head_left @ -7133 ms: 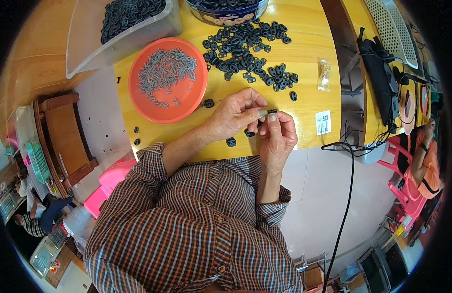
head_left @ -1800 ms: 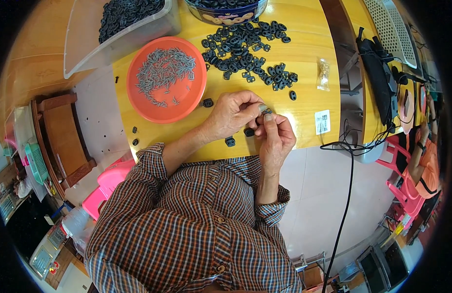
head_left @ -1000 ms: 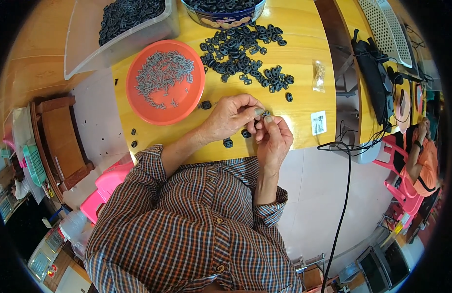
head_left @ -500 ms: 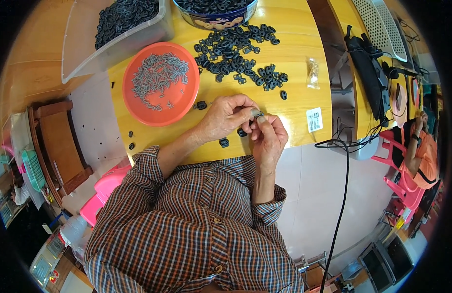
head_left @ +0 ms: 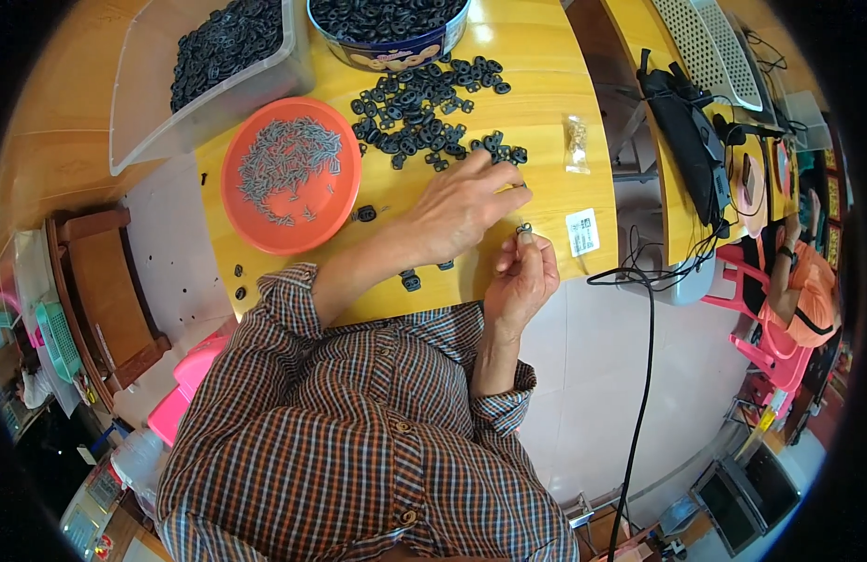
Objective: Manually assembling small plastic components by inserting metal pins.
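The orange-red, round, shallow plastic dish (head_left: 326, 215) sat on the yellow wood-grain table (head_left: 536, 56), with short, slim grey pieces (head_left: 284, 155) strewn over its inside. To the right of the dish, well apart from it, the person's right hand (head_left: 522, 276) had thumb and fingertips pinched together on a small dark piece (head_left: 524, 228), its exact shape too small to tell. The left hand (head_left: 462, 206) was also to the right of the dish, back upward, its fingers bent and partly spread, with its fingertips near the close edge of a loose pile of black, oval, two-holed plastic pieces (head_left: 415, 108). Whether those fingertips had hold of anything could not be told. The pile lay to the right of the dish. One black oval piece (head_left: 364, 214) lay just beside the dish's right rim, and two more black pieces (head_left: 411, 281) lay on its near right side, one partly hidden by the left hand. Beyond the dish stood a clear, rectangular plastic bin (head_left: 148, 126) holding many black pieces; beyond it and to the right, a dark blue, round tin (head_left: 396, 58) held more. Far to the dish's right lay a small clear packet (head_left: 576, 145) and a white paper label (head_left: 581, 232).
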Action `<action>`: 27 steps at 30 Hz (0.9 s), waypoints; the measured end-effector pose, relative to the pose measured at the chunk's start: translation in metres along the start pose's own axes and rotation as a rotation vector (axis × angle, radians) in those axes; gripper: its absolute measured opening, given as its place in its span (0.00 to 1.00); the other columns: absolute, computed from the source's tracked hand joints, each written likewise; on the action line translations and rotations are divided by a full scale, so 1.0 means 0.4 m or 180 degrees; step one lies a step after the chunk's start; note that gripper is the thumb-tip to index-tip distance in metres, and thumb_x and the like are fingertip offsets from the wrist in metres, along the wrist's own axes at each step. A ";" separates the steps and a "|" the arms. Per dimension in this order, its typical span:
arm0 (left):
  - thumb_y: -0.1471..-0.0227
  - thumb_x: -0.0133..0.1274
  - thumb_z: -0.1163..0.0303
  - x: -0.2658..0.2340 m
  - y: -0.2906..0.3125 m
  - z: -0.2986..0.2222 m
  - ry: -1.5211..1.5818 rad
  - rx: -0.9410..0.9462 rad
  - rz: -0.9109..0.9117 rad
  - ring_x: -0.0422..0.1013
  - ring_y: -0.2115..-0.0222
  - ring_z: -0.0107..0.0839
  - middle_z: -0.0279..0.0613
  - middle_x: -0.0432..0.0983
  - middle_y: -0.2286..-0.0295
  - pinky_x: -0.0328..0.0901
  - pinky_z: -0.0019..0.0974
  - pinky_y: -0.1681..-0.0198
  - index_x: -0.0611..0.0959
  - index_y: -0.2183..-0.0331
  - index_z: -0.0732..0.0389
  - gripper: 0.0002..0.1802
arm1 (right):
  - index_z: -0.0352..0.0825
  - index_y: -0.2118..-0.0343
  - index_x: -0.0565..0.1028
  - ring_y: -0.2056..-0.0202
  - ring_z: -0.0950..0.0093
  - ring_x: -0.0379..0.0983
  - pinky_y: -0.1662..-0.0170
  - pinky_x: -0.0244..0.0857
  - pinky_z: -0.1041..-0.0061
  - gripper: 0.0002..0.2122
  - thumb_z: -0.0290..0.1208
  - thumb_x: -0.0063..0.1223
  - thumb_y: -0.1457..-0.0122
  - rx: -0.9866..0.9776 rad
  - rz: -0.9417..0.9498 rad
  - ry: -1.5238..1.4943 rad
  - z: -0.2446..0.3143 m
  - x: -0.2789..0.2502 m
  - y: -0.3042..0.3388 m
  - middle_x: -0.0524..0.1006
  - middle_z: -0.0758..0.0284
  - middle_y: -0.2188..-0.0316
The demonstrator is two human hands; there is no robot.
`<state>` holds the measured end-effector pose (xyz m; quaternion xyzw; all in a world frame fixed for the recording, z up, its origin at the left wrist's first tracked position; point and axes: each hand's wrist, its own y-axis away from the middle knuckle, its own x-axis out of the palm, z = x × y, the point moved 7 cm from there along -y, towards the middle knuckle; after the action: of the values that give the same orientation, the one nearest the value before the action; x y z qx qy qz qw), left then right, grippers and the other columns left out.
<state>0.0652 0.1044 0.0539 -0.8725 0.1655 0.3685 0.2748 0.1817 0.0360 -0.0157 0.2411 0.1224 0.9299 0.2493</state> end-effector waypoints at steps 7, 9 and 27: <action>0.62 0.50 0.78 0.072 -0.036 0.026 -0.0366 0.0111 0.0499 0.63 0.66 0.36 0.35 0.73 0.65 0.63 0.31 0.62 0.80 0.65 0.61 0.16 | 0.31 0.74 0.71 0.83 0.84 0.60 0.81 0.52 0.88 0.04 0.25 0.49 0.43 0.0034 -0.0090 -0.0054 0.004 -0.006 -0.002 0.72 0.68 0.80; 0.63 0.50 0.78 0.071 -0.034 0.032 -0.0270 0.0109 0.0446 0.62 0.67 0.36 0.36 0.72 0.68 0.64 0.31 0.62 0.80 0.67 0.63 0.15 | 0.31 0.74 0.71 0.83 0.84 0.60 0.81 0.52 0.88 0.04 0.25 0.49 0.43 0.0022 -0.0090 -0.0013 0.004 -0.007 -0.001 0.72 0.68 0.80; 0.46 0.45 0.80 0.028 0.112 0.109 0.4144 -0.1924 0.0069 0.75 0.72 0.24 0.42 0.75 0.67 0.72 0.25 0.68 0.77 0.56 0.67 0.15 | 0.31 0.74 0.71 0.83 0.84 0.60 0.80 0.53 0.88 0.05 0.26 0.50 0.43 -0.0011 0.0210 0.0123 -0.005 0.029 0.018 0.73 0.67 0.79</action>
<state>0.0266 0.0939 0.0044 -0.9515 0.1952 -0.1942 -0.1370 0.1690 0.0358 -0.0105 0.2265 0.1176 0.9423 0.2166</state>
